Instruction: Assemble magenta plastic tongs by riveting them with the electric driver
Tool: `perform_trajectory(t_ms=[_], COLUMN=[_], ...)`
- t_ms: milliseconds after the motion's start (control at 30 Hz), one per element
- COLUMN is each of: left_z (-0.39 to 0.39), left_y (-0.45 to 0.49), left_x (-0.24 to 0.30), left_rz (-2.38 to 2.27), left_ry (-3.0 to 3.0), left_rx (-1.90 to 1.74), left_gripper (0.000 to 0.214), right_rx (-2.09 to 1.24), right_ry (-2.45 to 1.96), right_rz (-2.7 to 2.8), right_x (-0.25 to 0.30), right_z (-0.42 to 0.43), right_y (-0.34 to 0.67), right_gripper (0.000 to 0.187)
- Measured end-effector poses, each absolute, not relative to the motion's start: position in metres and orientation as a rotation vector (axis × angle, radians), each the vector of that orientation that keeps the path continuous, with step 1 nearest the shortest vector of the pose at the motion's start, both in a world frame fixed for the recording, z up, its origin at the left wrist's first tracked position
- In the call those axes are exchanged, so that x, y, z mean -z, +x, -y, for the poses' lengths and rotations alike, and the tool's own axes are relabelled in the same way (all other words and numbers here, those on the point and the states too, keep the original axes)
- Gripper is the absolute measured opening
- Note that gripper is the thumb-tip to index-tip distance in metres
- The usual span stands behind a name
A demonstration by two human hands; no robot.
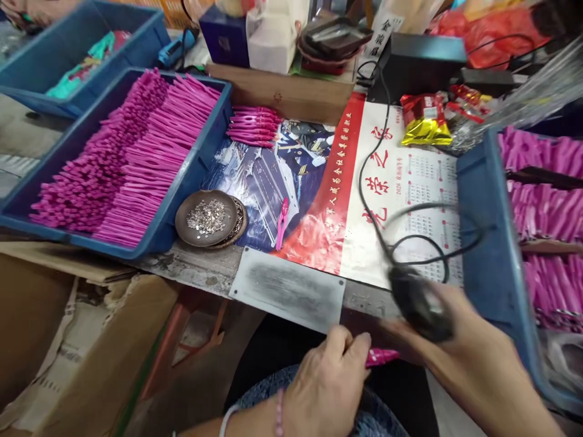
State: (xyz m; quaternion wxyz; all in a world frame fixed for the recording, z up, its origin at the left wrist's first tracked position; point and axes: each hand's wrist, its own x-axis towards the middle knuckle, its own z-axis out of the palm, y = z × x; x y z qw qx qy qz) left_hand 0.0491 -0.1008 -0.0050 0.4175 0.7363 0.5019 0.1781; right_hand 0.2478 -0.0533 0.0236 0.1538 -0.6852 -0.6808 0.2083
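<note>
Workshop — bins (190, 172) of pink parts (152, 164)

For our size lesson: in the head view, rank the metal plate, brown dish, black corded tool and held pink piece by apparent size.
Metal plate
Brown dish, black corded tool: too alike to rank, tool blurred
Held pink piece, partly hidden

1. We see fairly bright, even light over the tabletop sheet (412, 237), with only soft shadows.
2. We find it dimmer under the table, where the floor (200, 370) sinks into shade.
3. Glare whitens the sheet's red corner; we also catch highlights on the gold packet (426, 130) and clear plastic (531, 91).
4. We see blur smearing the right hand (469, 340), black tool (421, 303) and looping cord; the left hand (328, 376) looks clearer.
5. Toward the edges, we notice wide-angle stretching in both blue trays (485, 194).
</note>
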Motion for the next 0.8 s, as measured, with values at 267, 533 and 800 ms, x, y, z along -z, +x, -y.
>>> perform_trajectory(t_ms=[267,533,800], left_z=[0.073,0.057,0.07], left_y=[0.029,0.023,0.018], left_x=[-0.015,-0.009,-0.007], left_rz=[-1.319,-1.091,-1.071], left_ry=[1.65,0.745,1.099], left_rx=[-0.7,-0.669,-0.502], left_gripper=[0.02,0.026,0.04], right_rx=[-0.116,-1.623,-1.902], right_ry=[-1.893,-1.236,-1.272], right_rz=[2.413,1.652,1.189], right_x=[0.015,-0.01,0.015], right_z=[0.021,0.075,0.1], right_y=[0.225,0.19,0.176], right_gripper=[0.05,0.029,0.045])
